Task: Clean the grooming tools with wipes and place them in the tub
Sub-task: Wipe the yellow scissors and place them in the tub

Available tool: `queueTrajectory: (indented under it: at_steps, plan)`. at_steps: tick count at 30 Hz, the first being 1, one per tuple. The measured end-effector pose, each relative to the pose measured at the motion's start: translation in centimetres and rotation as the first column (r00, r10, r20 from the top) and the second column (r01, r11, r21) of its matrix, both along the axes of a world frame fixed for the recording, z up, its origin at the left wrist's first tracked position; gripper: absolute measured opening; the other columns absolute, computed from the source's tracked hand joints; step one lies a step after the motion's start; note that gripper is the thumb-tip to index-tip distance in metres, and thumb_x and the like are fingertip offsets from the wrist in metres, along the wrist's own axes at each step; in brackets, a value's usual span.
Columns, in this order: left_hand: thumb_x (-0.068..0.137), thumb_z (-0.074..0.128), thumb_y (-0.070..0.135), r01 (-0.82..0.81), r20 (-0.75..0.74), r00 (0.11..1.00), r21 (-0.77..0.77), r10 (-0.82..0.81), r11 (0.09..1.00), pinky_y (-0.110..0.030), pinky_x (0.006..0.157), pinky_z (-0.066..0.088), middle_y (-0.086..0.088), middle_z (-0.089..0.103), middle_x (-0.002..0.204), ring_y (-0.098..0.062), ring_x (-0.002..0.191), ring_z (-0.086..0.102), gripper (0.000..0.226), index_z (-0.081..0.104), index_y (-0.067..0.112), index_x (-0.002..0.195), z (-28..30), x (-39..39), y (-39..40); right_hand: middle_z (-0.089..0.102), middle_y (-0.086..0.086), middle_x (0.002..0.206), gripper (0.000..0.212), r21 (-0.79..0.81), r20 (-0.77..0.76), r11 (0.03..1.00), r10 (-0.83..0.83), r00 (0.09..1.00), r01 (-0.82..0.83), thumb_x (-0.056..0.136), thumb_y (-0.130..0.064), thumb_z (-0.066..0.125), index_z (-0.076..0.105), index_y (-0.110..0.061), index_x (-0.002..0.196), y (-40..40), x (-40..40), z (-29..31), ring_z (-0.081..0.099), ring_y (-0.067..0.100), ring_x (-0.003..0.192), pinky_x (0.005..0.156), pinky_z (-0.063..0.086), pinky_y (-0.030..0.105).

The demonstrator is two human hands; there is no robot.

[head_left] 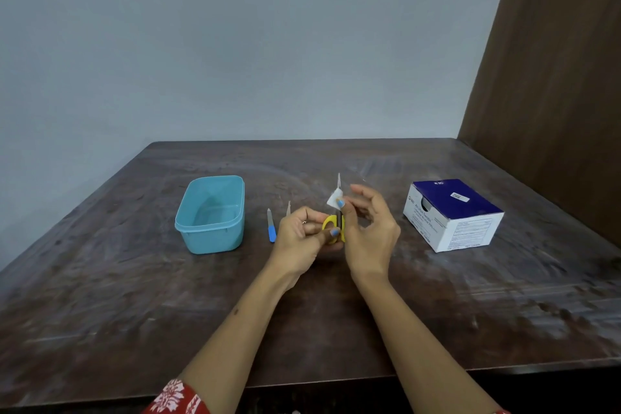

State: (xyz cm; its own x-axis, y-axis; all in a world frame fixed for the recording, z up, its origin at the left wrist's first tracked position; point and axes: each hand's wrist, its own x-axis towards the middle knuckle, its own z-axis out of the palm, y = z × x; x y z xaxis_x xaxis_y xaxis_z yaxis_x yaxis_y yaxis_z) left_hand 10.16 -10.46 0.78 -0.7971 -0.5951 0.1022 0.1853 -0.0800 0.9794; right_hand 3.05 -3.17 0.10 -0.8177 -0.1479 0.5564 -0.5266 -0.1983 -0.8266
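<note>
Small scissors [333, 224] with yellow handles stand upright over the table's middle, blade tip pointing up. My left hand [304, 239] grips the yellow handles. My right hand [368, 228] pinches a small white wipe [335, 199] against the blades between thumb and forefinger, the other fingers spread. A light blue plastic tub [211, 213] stands to the left with nothing in it. A nail file [271, 224] with a blue handle lies between the tub and my left hand. A thin pale metal tool [288, 208] lies beside it, mostly hidden behind my left hand.
A blue and white box of alcohol swabs [452, 213] sits at the right, its opening facing left. The dark wooden table [336, 312] ends at a grey wall behind. A brown wooden panel [551, 77] rises along the right side.
</note>
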Motion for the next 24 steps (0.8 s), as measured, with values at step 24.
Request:
queueTrajectory:
  at_steps: [24]
  plan:
    - [0.081,0.063,-0.007,-0.028,0.051,0.998,-0.172,0.037,0.985,-0.021,0.064,0.057,-0.007,0.069,0.08,-0.005,0.065,0.066,0.023,0.062,-0.002,0.104,-0.48,-0.22,-0.19,0.065,-0.01,0.085,0.015,0.047,-0.076,0.994,-0.094,0.993,0.098,0.086,-0.002,0.063,0.071,-0.013,0.093,-0.39,-0.14,-0.32,0.061,-0.004,0.08,0.069,0.047,0.01]
